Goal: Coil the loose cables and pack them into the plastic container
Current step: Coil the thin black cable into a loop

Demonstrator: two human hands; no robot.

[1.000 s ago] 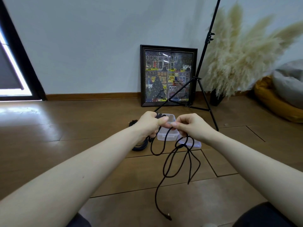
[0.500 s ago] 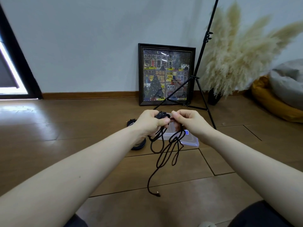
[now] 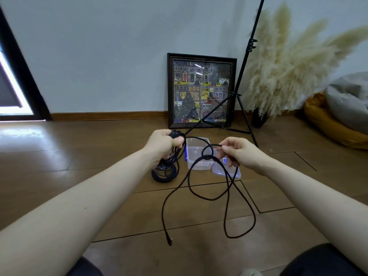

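A long black cable (image 3: 207,199) stretches between my two hands and hangs below them in big tangled loops, with its plug end dangling near the floor. My left hand (image 3: 163,143) grips a bundle of coiled turns of that cable. My right hand (image 3: 236,151) pinches a strand further along, a hand's width to the right. Behind the loops, an open clear plastic container (image 3: 197,154) sits on the floor, and its clear lid (image 3: 227,170) with blue clips lies at its right side. Another coiled dark cable (image 3: 165,172) lies on the floor left of the container.
A framed picture (image 3: 201,90) leans on the wall behind the container. A black tripod stand (image 3: 242,100) rises at the right, with pampas grass (image 3: 284,72) and a yellow and grey cushion pile (image 3: 338,120) beyond it. Wooden floor (image 3: 79,160) spreads all around.
My hands were close together; now they have pulled apart, the right hand drawing a strand out to the right. The hanging loops have opened wider and the plug end swings lower.
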